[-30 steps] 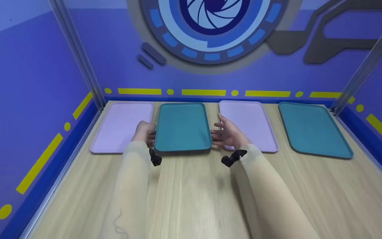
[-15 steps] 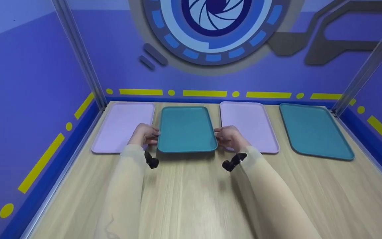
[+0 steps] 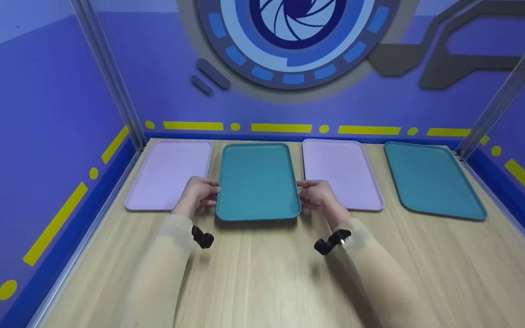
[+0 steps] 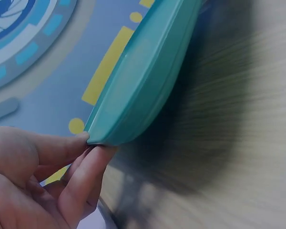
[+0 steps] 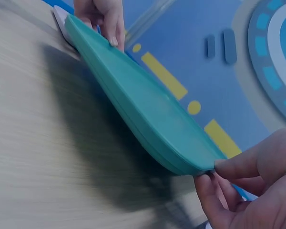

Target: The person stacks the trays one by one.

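Observation:
A teal rectangular tray (image 3: 259, 182) with a low raised rim is held level between both hands, just above the wooden table. My left hand (image 3: 198, 191) pinches its left edge, thumb on top of the rim and fingers beneath, as the left wrist view shows. On the opposite edge, my right hand (image 3: 318, 195) pinches the rim the same way. In the right wrist view the tray's underside (image 5: 133, 119) hangs over its own dark shadow on the table.
A lilac tray (image 3: 167, 168) lies to the left and another lilac tray (image 3: 342, 168) to the right, both partly behind the hands. Farther right rests a second teal tray (image 3: 433, 177). Blue printed panels (image 3: 162, 82) enclose the wooden table (image 3: 262, 273) at the back and sides.
The teal tray has come toward me, away from the back wall. My right hand, earlier spread beside the tray, now pinches its edge. The other trays have stayed put.

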{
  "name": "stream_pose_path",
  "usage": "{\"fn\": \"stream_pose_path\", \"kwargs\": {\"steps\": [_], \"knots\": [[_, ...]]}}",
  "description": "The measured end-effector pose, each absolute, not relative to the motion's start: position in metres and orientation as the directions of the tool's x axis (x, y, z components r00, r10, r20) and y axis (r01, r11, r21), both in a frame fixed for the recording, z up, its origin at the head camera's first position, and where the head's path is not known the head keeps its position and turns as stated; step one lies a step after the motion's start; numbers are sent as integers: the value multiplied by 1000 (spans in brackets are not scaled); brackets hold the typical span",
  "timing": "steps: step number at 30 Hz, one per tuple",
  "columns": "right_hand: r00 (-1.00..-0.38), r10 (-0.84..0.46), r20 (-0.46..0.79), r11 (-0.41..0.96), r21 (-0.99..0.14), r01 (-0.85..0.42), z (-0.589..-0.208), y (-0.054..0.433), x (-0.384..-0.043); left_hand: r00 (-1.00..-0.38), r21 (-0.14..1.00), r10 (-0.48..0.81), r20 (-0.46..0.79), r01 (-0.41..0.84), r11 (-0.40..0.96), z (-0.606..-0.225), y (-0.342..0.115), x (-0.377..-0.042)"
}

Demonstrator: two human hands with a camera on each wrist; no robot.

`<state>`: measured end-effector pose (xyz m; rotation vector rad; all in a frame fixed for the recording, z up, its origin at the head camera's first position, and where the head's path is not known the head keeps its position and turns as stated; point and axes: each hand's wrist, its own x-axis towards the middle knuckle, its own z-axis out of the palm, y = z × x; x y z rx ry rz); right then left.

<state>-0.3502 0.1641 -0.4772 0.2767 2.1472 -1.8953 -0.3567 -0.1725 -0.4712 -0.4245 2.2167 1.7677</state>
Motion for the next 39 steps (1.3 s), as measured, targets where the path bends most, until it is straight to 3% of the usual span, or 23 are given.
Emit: {"fn": "stream_pose_path", "kwargs": {"steps": [9, 18, 39], "knots": [[-968, -7, -250, 160, -956, 246, -485, 169, -323, -940, 907, -60, -337, -341, 247, -477, -168, -331], [-965, 22, -261, 163, -951, 261, -498, 170, -301, -950, 898, -38, -309, -305, 318, -488, -167, -310], [-985, 28, -168, 354, -920, 167, -514, 161, -293, -951, 863, -49, -305, -298, 407, -500, -167, -307]]}}
